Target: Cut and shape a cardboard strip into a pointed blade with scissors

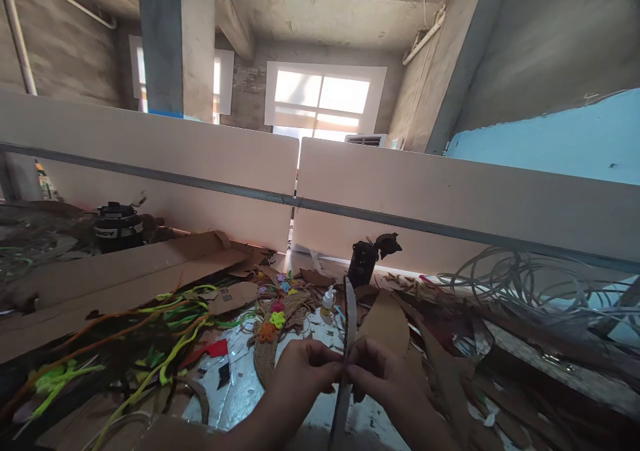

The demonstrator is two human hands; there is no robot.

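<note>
A thin curved strip (351, 311), pale on one face and dark along the edge, perhaps cardboard, stands upright between my hands. My left hand (305, 374) pinches it from the left with thumb and forefinger. From the other side, my right hand (375, 371) pinches it at the same height. Beyond my fingers stands a small white glue bottle (328, 302). Left of it lies a curved piece wrapped in twine (265, 361), with orange, green and pink fuzzy flowers (277, 319) on it. The strip's lower end runs down out of view.
Yellow and green fuzzy stems (183, 344) lie heaped on the left beside a long cardboard piece (150, 277). A black bottle (363, 262) with its lid up stands behind the strip. Coiled clear tubing (525, 284) and cardboard scraps (450, 377) fill the right. A white partition (450, 197) crosses behind.
</note>
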